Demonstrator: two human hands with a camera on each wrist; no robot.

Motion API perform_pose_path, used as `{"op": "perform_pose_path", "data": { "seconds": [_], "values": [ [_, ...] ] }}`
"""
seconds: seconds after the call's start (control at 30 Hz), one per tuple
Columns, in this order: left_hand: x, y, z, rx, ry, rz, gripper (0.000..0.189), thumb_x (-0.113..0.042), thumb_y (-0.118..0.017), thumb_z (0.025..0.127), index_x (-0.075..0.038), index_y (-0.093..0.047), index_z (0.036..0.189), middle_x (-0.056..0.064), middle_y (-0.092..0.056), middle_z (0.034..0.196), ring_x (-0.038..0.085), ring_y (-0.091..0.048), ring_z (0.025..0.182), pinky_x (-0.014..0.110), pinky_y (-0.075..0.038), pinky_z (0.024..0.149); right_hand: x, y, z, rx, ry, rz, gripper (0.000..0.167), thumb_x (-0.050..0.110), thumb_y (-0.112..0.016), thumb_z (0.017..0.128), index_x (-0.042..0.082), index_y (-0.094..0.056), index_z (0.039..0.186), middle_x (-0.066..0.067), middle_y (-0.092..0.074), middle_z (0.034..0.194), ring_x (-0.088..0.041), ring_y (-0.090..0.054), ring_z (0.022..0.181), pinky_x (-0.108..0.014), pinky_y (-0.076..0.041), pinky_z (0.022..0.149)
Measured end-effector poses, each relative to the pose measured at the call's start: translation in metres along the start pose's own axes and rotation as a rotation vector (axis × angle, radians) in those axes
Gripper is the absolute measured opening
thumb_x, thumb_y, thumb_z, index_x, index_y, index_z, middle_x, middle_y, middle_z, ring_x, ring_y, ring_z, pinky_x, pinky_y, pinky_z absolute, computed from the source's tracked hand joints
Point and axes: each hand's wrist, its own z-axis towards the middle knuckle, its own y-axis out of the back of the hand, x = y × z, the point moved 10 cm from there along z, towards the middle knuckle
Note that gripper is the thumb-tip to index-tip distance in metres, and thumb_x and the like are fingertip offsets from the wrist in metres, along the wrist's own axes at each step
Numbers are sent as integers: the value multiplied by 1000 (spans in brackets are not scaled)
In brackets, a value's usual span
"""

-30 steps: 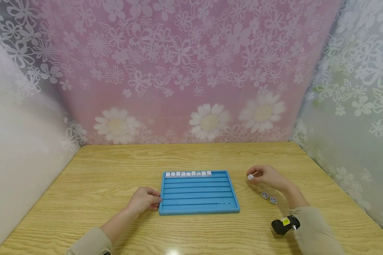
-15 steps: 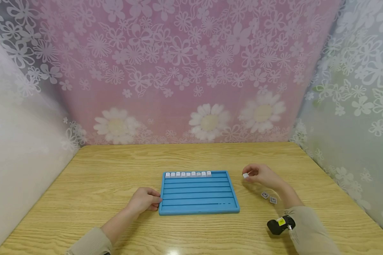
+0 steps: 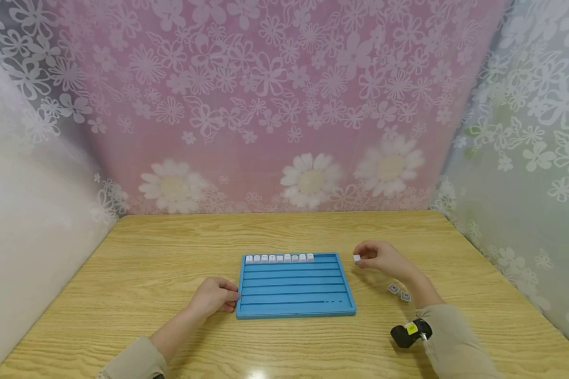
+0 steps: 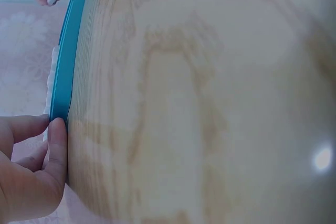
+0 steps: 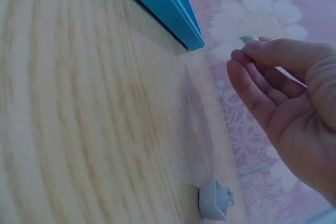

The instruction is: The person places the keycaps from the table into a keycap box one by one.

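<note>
A shallow blue tray (image 3: 289,282) with ridged rows lies on the table, and a row of several white keycaps (image 3: 280,259) fills most of its far channel. My left hand (image 3: 211,297) pinches the tray's left edge between thumb and finger; the left wrist view shows the thumb against the blue rim (image 4: 65,82). Just off the tray's far right corner, my right hand (image 3: 384,259) holds one white keycap (image 3: 356,258) at its fingertips, above the table. In the right wrist view the fingers hide much of that keycap (image 5: 249,39).
Two loose keycaps, one nearer the tray (image 3: 393,288) and one beyond it (image 3: 405,296), lie upturned on the wooden table (image 3: 170,247), below the right forearm. A flowered curtain (image 3: 265,105) hangs behind the table. A black wrist device (image 3: 410,332) sits on the right sleeve.
My right hand has moved left toward the tray with the keycap in its fingers, the forearm following. The left hand, the tray and the two loose keycaps have stayed in place.
</note>
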Motion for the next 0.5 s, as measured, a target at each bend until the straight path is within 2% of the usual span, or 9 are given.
{"op": "perform_pose_path", "data": {
  "seconds": [0.27, 0.4, 0.5],
  "values": [
    [0, 1, -1, 0, 8, 19, 14, 3, -65, 81, 10, -62, 92, 12, -58, 72, 16, -56, 60, 29, -55, 57, 4, -5, 6, -19, -34, -6, 38, 11, -67, 85, -10, -55, 115, -12, -63, 96, -22, -61, 87, -34, -53, 75],
    [1, 1, 0, -1, 10, 22, 14, 3, -65, 81, 10, -62, 92, 11, -58, 72, 16, -56, 60, 29, -55, 57, 8, -9, 10, -22, -35, -3, 38, 13, -67, 86, -9, -56, 115, -15, -63, 102, -23, -61, 91, -34, -53, 76],
    [1, 1, 1, -3, 7, 17, 14, 3, -65, 81, 10, -62, 92, 11, -58, 72, 16, -56, 60, 29, -55, 57, 11, -13, 13, -18, -34, 0, 37, 12, -66, 86, -9, -56, 115, -14, -63, 100, -23, -60, 90, -35, -53, 76]
  ]
}}
